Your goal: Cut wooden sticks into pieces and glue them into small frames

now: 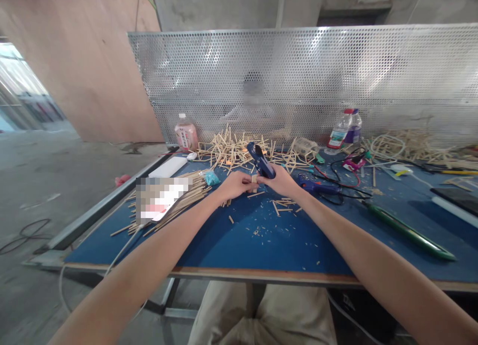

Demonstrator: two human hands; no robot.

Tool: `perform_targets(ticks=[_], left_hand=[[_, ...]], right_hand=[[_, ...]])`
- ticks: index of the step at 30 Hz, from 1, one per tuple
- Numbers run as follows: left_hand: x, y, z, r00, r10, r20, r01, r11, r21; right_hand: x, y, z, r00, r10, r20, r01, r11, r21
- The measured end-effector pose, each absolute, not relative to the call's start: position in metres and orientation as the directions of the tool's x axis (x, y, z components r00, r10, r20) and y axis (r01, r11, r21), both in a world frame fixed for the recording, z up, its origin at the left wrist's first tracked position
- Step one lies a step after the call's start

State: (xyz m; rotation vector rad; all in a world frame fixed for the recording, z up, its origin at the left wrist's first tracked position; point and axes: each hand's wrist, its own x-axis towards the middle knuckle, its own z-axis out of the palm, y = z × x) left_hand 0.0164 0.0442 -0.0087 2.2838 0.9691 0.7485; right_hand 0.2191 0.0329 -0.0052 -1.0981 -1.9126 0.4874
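Observation:
My right hand (283,181) is closed around a blue glue gun (260,161), its nozzle pointing down and left. My left hand (235,184) pinches a small bundle of short wooden sticks (254,181) right under the nozzle. Both hands meet above the blue table top (239,240). Cut stick pieces (282,204) and chips lie just below the hands.
A pile of long sticks (182,198) lies at the left, a tangle of glued stick frames (231,151) at the back. A second blue glue gun (317,186), black cables, a green rod (409,231), a pink drink bottle (185,133) and water bottles (345,128) stand before a perforated metal screen (306,81).

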Motion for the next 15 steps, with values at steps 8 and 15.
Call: perform_targets(ticks=[8,15], left_hand=[[0.011,0.046,0.003,0.543,0.763,0.351,0.512,-0.632,0.582],[0.002,0.055,-0.004,0.555,0.79,0.261,0.476,-0.559,0.679]], right_hand=[[0.229,0.028,0.007,-0.191,0.82,0.54,0.629,0.525,-0.573],[0.245,0.029,0.018,-0.192,0.764,0.616,0.789,0.493,-0.366]])
